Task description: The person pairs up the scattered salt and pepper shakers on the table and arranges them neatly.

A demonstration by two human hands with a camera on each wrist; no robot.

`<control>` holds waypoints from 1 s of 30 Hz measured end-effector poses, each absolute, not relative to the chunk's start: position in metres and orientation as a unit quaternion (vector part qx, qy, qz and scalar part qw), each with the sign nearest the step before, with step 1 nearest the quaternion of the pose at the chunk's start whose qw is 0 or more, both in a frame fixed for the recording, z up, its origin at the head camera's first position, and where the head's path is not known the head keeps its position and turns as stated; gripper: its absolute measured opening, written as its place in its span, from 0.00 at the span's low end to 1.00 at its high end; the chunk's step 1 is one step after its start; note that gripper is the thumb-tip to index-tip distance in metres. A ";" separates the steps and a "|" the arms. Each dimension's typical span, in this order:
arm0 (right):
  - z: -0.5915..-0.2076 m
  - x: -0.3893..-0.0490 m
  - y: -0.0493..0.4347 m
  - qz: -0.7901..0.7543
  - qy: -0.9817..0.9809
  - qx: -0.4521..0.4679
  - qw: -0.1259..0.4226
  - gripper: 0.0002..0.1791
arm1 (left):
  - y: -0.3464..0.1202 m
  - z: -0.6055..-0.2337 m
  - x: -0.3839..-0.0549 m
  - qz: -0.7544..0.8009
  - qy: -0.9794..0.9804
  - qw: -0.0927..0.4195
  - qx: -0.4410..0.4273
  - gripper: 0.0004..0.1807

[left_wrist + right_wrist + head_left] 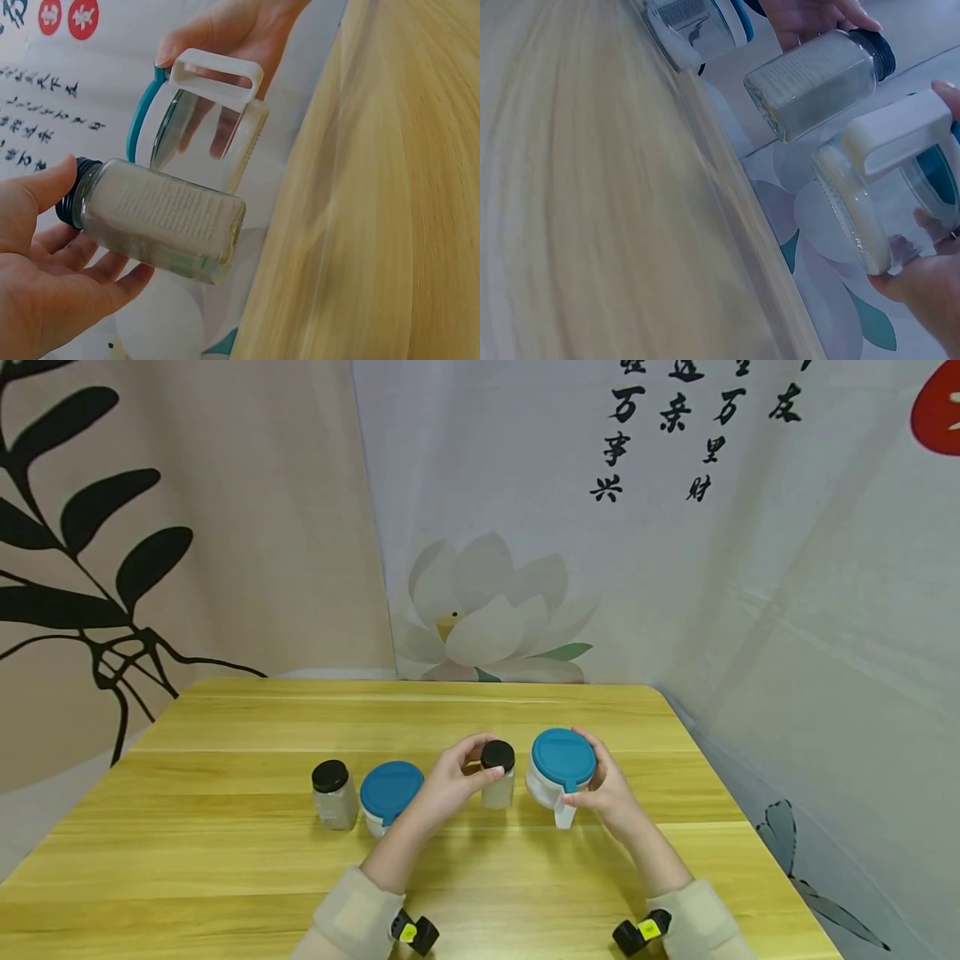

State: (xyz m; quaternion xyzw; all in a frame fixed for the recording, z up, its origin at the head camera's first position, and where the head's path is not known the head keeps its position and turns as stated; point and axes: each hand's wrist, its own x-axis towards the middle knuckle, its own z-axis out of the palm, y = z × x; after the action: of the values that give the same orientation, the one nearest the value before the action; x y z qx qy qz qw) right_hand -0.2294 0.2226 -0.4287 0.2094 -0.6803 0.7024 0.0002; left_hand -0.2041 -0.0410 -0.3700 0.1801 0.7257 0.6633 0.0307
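Note:
My left hand (452,779) grips a squarish glass jar (497,789) by its black lid (498,755), thumb on one side and fingers on the other. Pale contents and blurred print show through its glass in the left wrist view. To its right, my right hand (613,792) holds a round clear jar (900,214) with a blue lid (563,756) and a white handle (217,77). Fingers wrap its far side, and the thumb lies by the handle. Both wrist views show the two jars raised off the table, side by side and tilted by the camera angle.
On the wooden table (225,877), left of my left hand, stand another black-lidded jar (334,802) and another blue-lidded jar (391,792), the latter partly hidden by my left forearm. A printed cloth (487,468) hangs behind the table's back edge.

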 end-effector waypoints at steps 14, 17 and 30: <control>-0.434 -0.227 0.215 0.705 -0.675 0.217 -0.018 0.54 | -0.047 -0.373 -0.201 0.664 0.727 0.032 0.171 0.23; -0.435 -0.227 0.214 0.705 -0.677 0.212 -0.019 0.54 | -0.047 -0.385 -0.209 0.661 0.730 0.031 0.171 0.23; -0.441 -0.226 0.215 0.701 -0.687 0.194 -0.018 0.56 | -0.049 -0.403 -0.218 0.643 0.744 0.047 0.177 0.23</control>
State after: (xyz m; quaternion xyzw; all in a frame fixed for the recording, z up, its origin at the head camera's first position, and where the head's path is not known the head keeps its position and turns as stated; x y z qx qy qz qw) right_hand -0.2261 0.2148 -0.4407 0.1937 -0.6866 0.7006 -0.0185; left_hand -0.2184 -0.0486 -0.4031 0.1775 0.7439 0.6426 0.0467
